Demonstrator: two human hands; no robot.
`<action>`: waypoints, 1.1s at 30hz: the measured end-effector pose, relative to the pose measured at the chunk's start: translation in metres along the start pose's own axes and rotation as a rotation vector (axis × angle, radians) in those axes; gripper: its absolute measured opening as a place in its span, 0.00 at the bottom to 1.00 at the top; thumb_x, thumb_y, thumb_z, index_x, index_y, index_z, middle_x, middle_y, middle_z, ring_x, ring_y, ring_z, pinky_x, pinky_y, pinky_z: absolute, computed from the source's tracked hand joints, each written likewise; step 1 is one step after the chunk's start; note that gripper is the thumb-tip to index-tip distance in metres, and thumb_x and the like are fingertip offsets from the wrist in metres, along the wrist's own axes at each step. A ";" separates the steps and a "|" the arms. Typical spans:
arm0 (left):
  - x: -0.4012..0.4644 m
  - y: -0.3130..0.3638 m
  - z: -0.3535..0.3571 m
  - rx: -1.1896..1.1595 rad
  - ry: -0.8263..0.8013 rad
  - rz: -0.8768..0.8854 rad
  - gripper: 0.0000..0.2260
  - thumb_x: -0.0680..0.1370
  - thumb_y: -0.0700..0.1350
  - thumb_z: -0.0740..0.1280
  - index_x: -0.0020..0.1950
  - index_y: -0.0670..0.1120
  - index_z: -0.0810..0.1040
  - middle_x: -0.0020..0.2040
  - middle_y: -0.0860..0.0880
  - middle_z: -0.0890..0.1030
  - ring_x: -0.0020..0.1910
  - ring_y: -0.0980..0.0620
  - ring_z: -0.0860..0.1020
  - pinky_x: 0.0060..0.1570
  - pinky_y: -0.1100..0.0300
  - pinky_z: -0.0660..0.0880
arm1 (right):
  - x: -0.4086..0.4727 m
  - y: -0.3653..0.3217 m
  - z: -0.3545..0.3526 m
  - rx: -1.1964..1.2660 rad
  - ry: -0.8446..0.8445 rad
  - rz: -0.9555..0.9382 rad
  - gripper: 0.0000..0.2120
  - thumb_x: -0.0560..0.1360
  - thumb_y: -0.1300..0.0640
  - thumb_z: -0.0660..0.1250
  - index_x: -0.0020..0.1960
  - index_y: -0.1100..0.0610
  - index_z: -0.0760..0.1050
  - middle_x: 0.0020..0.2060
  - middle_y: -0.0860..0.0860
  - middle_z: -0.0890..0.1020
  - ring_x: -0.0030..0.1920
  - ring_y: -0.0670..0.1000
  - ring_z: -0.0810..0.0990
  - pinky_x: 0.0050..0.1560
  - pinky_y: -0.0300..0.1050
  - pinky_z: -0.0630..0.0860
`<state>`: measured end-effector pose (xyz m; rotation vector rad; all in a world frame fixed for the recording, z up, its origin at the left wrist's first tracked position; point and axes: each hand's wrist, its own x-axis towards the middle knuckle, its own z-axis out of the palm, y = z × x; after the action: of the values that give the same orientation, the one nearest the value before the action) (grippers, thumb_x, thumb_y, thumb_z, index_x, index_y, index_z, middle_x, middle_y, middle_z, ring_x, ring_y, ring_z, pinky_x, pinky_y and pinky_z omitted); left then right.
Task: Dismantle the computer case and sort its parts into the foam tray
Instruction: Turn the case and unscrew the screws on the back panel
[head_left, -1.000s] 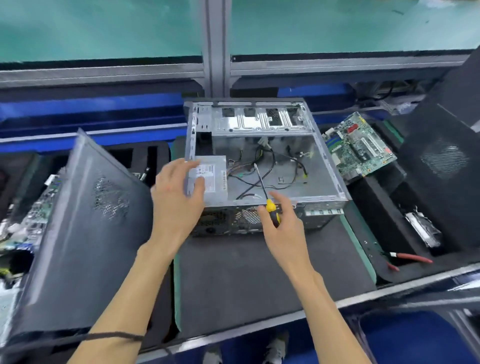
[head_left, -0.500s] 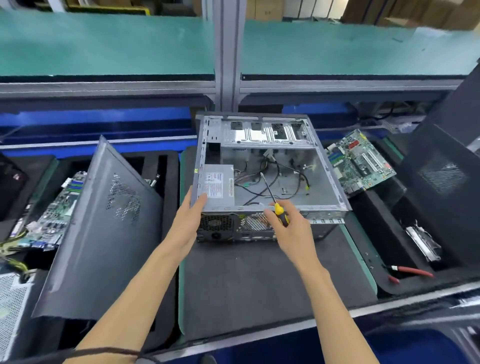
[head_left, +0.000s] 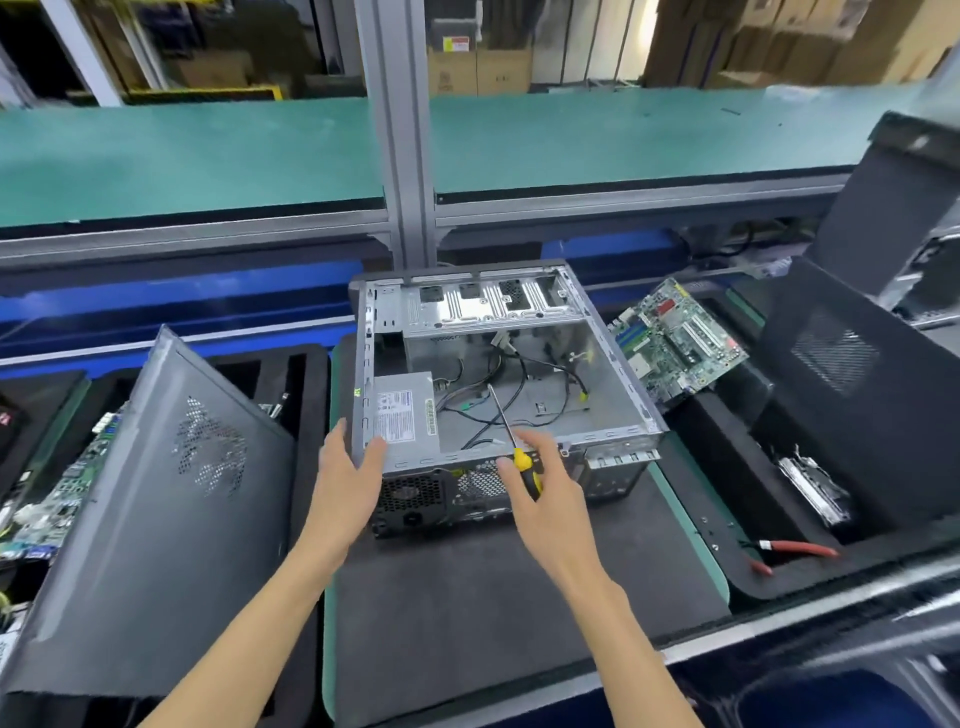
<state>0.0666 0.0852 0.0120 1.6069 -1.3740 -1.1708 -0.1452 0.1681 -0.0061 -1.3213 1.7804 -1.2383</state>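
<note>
- Centrally in the frame, the computer case (head_left: 498, 384) lies on its side on the dark mat (head_left: 467, 597), open face up, its long axis running from the lower centre towards the upper centre.
- Inside it, the power supply (head_left: 402, 413) sits in the near left corner, with loose cables (head_left: 498, 400) spread over the case floor to its right.
- That corner is what the coming move seems to turn on: the power supply lies just above and to the right of the left hand (head_left: 345, 478), clearly nearer to it than to the right hand (head_left: 550, 499).
- Left hand: fingers nearly straight and spread, laid against the case's near left corner, with the thumb tip over the rim by the power supply; it grips nothing.
- Right hand: fingers curled round the yellow handle of a screwdriver (head_left: 511, 439), whose shaft points up and left over the near rim into the cables; whether other fingers touch the rim I cannot tell.
- A motherboard (head_left: 680, 340) already rests in the foam tray (head_left: 727, 447) at right of the frame, and a side panel (head_left: 166, 499) leans at left.
</note>
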 end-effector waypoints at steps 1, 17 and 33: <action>0.001 0.004 0.001 0.136 0.084 0.111 0.28 0.82 0.52 0.63 0.80 0.50 0.58 0.78 0.51 0.63 0.73 0.49 0.66 0.75 0.46 0.59 | -0.005 0.000 0.000 0.017 -0.002 0.002 0.13 0.81 0.39 0.61 0.64 0.29 0.65 0.29 0.43 0.75 0.29 0.44 0.69 0.34 0.34 0.69; 0.051 0.032 0.033 0.880 -0.188 0.663 0.17 0.83 0.56 0.58 0.68 0.52 0.76 0.76 0.44 0.63 0.76 0.42 0.61 0.76 0.48 0.56 | -0.071 0.000 0.014 0.352 -0.036 0.220 0.09 0.84 0.47 0.58 0.51 0.50 0.72 0.27 0.52 0.71 0.26 0.52 0.64 0.26 0.43 0.62; 0.076 0.033 0.032 1.048 -0.050 0.603 0.27 0.83 0.58 0.54 0.78 0.46 0.65 0.73 0.49 0.71 0.73 0.50 0.67 0.76 0.51 0.56 | -0.104 -0.001 0.044 0.426 -0.027 0.364 0.14 0.84 0.54 0.60 0.46 0.40 0.79 0.23 0.48 0.68 0.23 0.47 0.63 0.26 0.38 0.62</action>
<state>0.0268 0.0061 0.0175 1.5492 -2.4958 -0.0731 -0.0723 0.2519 -0.0289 -0.7339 1.5379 -1.2870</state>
